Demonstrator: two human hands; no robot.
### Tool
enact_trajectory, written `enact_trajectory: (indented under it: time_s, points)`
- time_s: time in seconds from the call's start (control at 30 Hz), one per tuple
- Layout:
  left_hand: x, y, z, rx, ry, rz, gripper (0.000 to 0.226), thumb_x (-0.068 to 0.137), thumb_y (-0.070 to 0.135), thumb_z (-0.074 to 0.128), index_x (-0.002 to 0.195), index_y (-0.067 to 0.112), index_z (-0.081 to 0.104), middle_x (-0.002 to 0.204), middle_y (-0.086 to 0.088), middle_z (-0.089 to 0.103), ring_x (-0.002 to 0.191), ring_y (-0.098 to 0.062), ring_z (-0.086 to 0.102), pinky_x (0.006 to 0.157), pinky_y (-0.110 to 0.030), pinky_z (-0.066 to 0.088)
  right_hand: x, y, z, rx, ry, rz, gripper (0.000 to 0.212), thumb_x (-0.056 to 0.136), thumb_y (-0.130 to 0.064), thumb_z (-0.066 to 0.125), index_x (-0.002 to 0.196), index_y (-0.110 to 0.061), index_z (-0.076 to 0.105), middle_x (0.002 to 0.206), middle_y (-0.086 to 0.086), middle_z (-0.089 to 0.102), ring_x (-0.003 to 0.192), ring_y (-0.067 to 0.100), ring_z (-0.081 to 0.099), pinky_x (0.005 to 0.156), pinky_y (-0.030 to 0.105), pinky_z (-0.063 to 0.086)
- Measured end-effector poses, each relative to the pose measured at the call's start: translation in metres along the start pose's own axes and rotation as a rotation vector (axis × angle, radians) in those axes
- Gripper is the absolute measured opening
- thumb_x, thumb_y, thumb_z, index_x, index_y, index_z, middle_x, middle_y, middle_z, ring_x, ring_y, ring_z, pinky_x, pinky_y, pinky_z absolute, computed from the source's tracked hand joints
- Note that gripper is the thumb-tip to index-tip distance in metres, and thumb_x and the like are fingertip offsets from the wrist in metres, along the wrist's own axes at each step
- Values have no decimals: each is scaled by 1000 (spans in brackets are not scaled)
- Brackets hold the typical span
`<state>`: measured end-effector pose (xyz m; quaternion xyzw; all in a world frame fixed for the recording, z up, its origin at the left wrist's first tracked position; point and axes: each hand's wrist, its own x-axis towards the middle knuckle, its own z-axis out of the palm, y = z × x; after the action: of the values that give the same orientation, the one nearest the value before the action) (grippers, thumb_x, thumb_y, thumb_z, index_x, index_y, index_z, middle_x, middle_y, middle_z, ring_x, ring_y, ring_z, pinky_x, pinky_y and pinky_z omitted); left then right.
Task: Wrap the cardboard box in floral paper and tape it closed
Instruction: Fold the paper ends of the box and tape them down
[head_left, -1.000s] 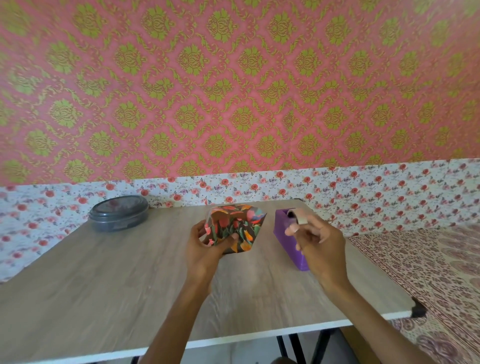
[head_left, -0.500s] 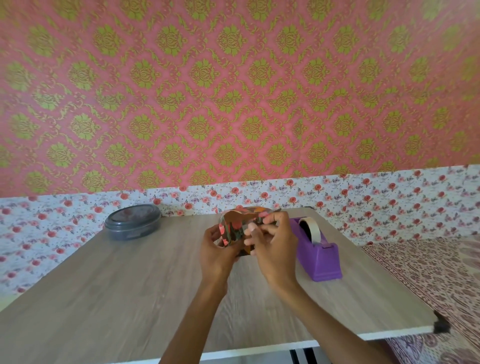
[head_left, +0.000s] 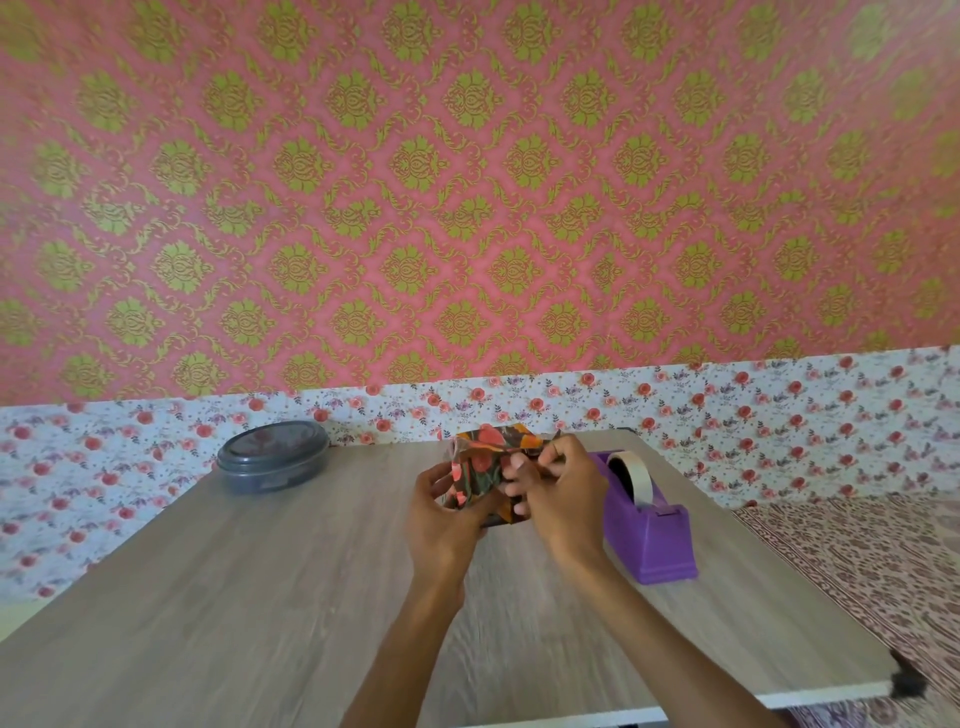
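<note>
A small box wrapped in dark floral paper (head_left: 480, 460) is held just above the wooden table (head_left: 260, 597), near its middle. My left hand (head_left: 441, 514) grips the box from the left and below, thumb on the paper. My right hand (head_left: 558, 493) is on the box's right end, its fingers curled against the folded paper. Any tape under the fingers is hidden. The cardboard itself is fully covered.
A purple tape dispenser (head_left: 647, 525) with a roll of pale tape stands just right of my right hand. A round dark lidded container (head_left: 272, 462) sits at the table's far left. The table's right edge and a black corner cap (head_left: 906, 680) lie near a patterned bed cover.
My right hand left the tape dispenser and came to the box's right end. The box has stayed in my left hand, and the view has shifted a little.
</note>
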<state>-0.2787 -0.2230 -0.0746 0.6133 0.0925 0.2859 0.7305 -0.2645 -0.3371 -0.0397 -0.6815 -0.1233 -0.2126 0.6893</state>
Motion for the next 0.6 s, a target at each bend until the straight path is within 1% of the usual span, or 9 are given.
enact_trajectory:
  time_s: [0.17,0.3,0.43,0.53,0.6]
  points:
    - [-1,1,0,-2,-5,2,65,64,14,91,118,20,55,111,2,62,93,-23,71,70,-42,62,7,3,2,-25,-18,48,26,91,-6,68,79,-9,45,70,11,71,52,14,69,42,27,50]
    - [-1,1,0,8,-1,8,64,66,14,90,119,22,55,114,3,61,96,-23,70,71,-41,62,13,6,3,-79,-31,47,32,88,-4,70,75,-12,42,73,19,69,46,11,64,42,25,46]
    - [-2,2,1,0,4,13,64,66,12,89,120,20,54,113,4,60,95,-24,70,64,-33,60,17,7,4,-123,-44,50,32,86,-7,72,75,-13,42,74,22,68,47,11,65,45,27,47]
    - [-2,2,2,5,4,17,64,66,10,89,119,19,55,111,3,61,92,-23,71,60,-30,59,18,6,4,-148,-39,58,31,83,-9,73,74,-13,44,69,17,70,46,11,65,45,30,48]
    - [-2,-1,3,17,3,26,63,66,11,89,118,20,55,109,3,62,91,-22,71,63,-33,60,19,6,4,-194,-17,42,28,80,-10,72,72,-14,45,60,8,69,46,15,66,47,36,53]
